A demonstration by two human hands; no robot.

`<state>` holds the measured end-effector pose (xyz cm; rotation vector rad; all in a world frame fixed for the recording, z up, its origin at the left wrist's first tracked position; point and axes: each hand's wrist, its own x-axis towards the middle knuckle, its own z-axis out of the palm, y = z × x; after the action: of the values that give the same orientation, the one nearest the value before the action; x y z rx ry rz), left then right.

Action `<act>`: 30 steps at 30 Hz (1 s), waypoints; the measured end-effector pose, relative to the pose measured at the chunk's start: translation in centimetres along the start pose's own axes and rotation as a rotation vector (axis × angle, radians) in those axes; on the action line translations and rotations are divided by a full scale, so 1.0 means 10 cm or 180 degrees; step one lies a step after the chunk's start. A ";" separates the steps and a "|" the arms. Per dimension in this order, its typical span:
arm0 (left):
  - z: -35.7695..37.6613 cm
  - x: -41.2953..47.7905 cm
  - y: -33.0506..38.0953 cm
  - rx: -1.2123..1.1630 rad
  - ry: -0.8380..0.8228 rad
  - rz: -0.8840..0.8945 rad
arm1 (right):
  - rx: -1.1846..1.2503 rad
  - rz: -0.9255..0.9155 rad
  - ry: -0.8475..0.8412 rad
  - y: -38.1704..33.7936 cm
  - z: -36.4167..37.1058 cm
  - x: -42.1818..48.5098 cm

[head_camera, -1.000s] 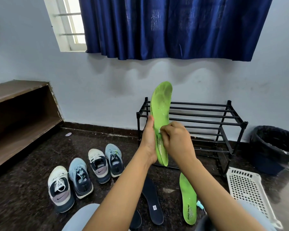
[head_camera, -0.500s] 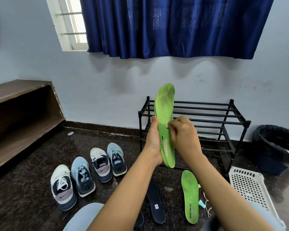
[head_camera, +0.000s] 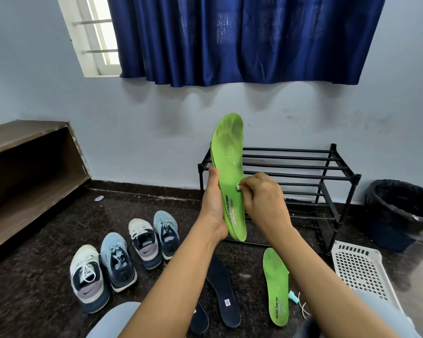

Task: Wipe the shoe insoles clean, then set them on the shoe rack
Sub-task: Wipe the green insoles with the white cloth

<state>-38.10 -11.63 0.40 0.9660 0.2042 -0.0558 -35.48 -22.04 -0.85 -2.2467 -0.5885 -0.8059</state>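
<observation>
Two dark insoles (head_camera: 221,289) and a second green insole (head_camera: 276,286) wait on the floor by my knees. My left hand (head_camera: 214,206) grips the upright green insole (head_camera: 228,167), and my right hand (head_camera: 264,198) pinches a white wipe (head_camera: 238,187) to its middle. Its toe looks grimy, and the shoe rack (head_camera: 303,167) beyond holds none yet.

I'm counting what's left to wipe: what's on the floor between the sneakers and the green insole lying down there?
Head view: two dark navy insoles, the nearer one partly hidden by the left forearm.

rack (head_camera: 291,150) top open, insole (head_camera: 228,167) before it (upright)
</observation>
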 end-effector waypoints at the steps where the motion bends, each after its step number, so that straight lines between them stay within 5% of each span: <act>1: 0.00 0.00 0.01 -0.0006 -0.0011 -0.0007 | 0.0020 0.0011 0.0044 0.00 0.00 0.00; 9: -0.02 0.04 0.12 -0.0450 0.0102 0.0106 | -0.0010 -0.0112 -0.0194 -0.12 0.10 -0.17; 14: -0.02 0.02 0.09 -0.0439 -0.0005 0.0133 | -0.0024 -0.0049 0.0143 -0.13 0.05 -0.05; 25: -0.01 0.00 0.04 -0.0355 -0.0109 0.0387 | 0.0751 0.0783 0.0157 -0.11 -0.09 0.07; 30: -0.04 0.01 0.20 -0.0243 -0.0266 0.0536 | 0.0635 0.0413 0.0149 -0.24 -0.01 0.03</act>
<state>-37.75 -10.20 1.79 0.8998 0.0474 0.0657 -36.77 -20.47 0.47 -2.0553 -0.4741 -0.7008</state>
